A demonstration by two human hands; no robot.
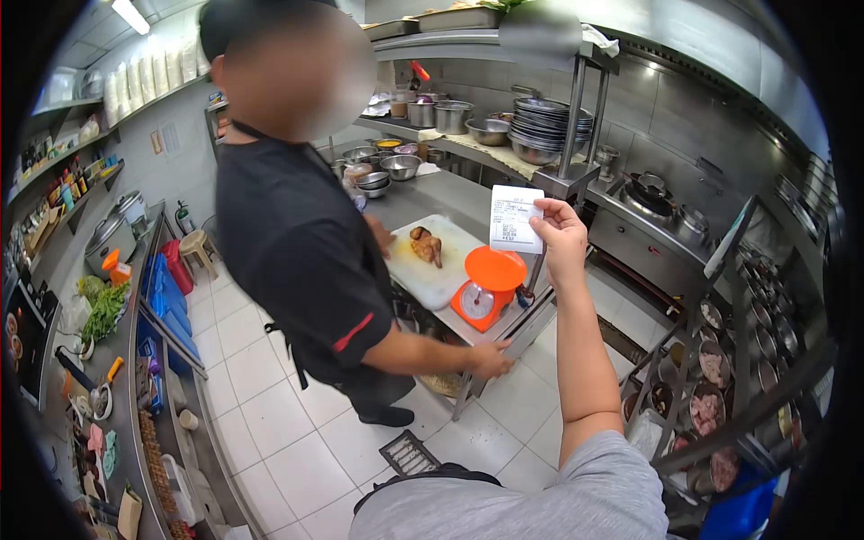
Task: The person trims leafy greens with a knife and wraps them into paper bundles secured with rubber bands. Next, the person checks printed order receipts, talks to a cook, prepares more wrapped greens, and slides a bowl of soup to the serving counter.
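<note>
My right hand is raised in front of me and pinches the right edge of a printed paper receipt, held upright with its printed side towards me. Beyond and below it, an orange kitchen scale with a round dial and orange pan stands at the corner of the steel table. A browned piece of roast chicken lies on a white cutting board beside the scale. My left hand is out of view.
A co-worker in a black shirt stands at the table, one hand at its edge. Metal bowls sit behind the board. Stacked pans fill a shelf. Food containers line the right; a counter with greens runs left.
</note>
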